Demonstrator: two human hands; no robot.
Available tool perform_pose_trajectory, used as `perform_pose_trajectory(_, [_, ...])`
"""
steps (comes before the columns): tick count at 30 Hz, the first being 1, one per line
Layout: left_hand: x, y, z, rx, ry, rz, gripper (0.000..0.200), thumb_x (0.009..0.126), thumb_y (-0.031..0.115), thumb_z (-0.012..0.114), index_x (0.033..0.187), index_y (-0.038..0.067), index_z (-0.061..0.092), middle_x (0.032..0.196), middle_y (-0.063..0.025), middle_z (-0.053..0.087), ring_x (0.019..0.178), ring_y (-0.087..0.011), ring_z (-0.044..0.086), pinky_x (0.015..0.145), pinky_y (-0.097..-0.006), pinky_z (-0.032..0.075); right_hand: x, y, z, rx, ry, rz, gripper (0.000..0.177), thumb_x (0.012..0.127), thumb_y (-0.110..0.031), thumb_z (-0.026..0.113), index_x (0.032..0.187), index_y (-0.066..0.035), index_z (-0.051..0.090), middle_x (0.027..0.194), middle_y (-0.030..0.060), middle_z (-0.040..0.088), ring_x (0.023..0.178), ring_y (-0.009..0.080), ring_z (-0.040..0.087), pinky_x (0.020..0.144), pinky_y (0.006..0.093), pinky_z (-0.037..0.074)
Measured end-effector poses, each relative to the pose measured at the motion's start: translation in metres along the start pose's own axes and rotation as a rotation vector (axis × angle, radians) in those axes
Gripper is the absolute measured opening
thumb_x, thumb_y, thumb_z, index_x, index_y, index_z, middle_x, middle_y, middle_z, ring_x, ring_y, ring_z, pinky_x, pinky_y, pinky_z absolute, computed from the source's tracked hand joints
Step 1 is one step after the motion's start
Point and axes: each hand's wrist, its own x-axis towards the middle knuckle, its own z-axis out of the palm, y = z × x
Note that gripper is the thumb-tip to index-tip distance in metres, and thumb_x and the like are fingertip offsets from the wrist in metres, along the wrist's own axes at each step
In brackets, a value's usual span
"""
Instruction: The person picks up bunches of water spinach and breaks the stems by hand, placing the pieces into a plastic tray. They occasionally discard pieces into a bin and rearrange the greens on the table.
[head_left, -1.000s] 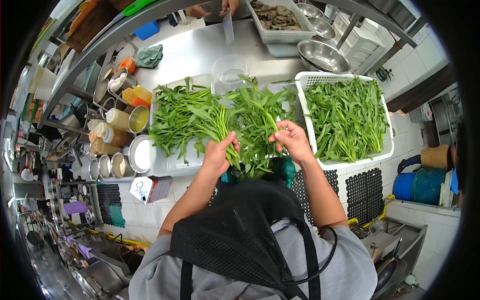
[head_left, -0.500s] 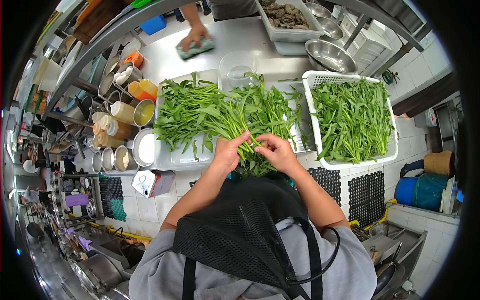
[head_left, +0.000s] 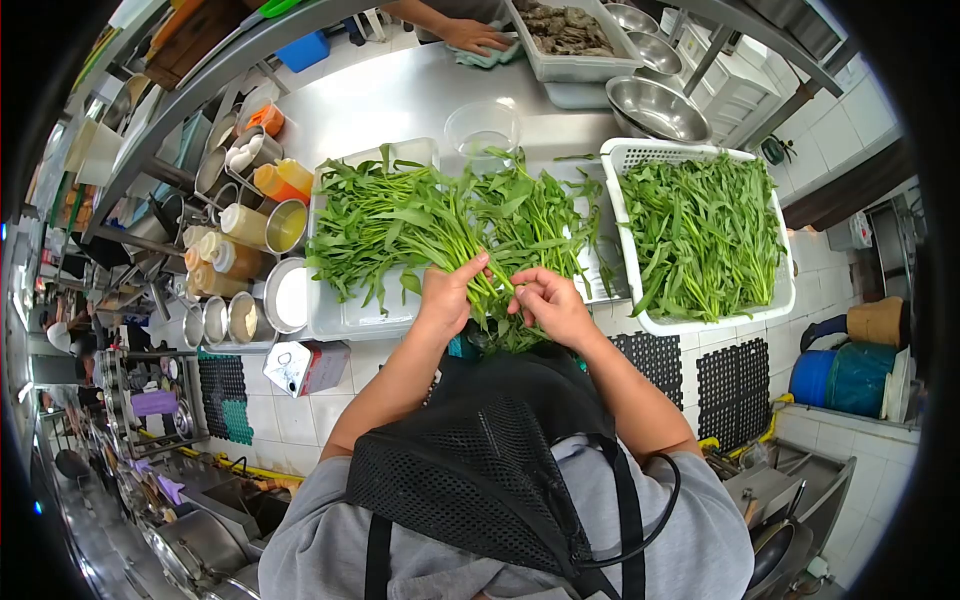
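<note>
since half a second ago my two hands have barely shifted: they sit close together at the near edge of the counter, where a second ago they were spread well apart. the co-worker's hand [head_left: 473,37] and its cloth [head_left: 492,55] have slid from the left part of the far counter to the right, and are now just beside the grey tub [head_left: 575,68].

my left hand [head_left: 447,295] is closed round the stems of the bunch of greens [head_left: 430,215]. my right hand [head_left: 553,305] has its fingertips drawn together, pinching stems just beside the left thumb. the bunch fans away from me, its leaves lying over the white tray [head_left: 345,322] and reaching towards the clear tub [head_left: 483,128].

the greens are thin, pale stems with long pointed leaves, limp and tangled. the tray is smooth plastic with rounded corners. the basket [head_left: 622,158] to the right is white with perforated walls and heaped with more of the same leaves [head_left: 705,225]. the counter [head_left: 400,100] is brushed steel with a dull shine, and a steel bowl [head_left: 658,108] sits behind the basket.

to the left, squeeze bottles [head_left: 245,225] and round steel pots crowd right up to the tray's edge. tray and basket lie just apart, and the hands work at that gap. bare counter shows mostly beyond the tray. black rubber mats [head_left: 730,385] cover the tiled floor on my right.
</note>
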Motion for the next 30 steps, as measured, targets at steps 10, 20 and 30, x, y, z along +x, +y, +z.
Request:
perform_pose_trajectory(10, [-0.005, 0.004, 0.005, 0.051, -0.05, 0.052, 0.021, 0.078, 0.003, 0.072, 0.097, -0.001, 0.062, 0.091, -0.007, 0.064, 0.078, -0.0153, 0.059, 0.068, -0.0293, 0.049, 0.003, -0.003, 0.001, -0.108, -0.012, 0.092, 0.012, 0.091, -0.01, 0.056, 0.095, 0.0, 0.06, 0.082, 0.0069, 0.067, 0.065, 0.008, 0.057, 0.061, 0.023, 0.048])
perform_pose_trajectory(20, [-0.014, 0.002, 0.011, 0.068, -0.144, 0.113, 0.018, 0.082, -0.002, 0.066, 0.098, -0.001, 0.06, 0.094, -0.009, 0.063, 0.081, -0.0163, 0.059, 0.073, -0.0283, 0.05, 0.008, 0.005, -0.004, 0.541, 0.057, 0.257, 0.007, 0.089, -0.011, 0.054, 0.087, -0.004, 0.057, 0.071, 0.0024, 0.055, 0.057, 0.011, 0.048, 0.056, 0.0281, 0.044])
perform_pose_trajectory(30, [-0.02, 0.015, 0.007, -0.01, -0.204, 0.046, 0.016, 0.087, 0.006, 0.063, 0.101, 0.0, 0.057, 0.101, -0.0106, 0.062, 0.09, -0.0234, 0.064, 0.079, -0.0371, 0.052, -0.003, 0.026, -0.034, 0.458, 0.092, 0.215, 0.003, 0.085, -0.005, 0.054, 0.085, -0.004, 0.057, 0.07, 0.0029, 0.055, 0.056, 0.0118, 0.048, 0.057, 0.0285, 0.045])
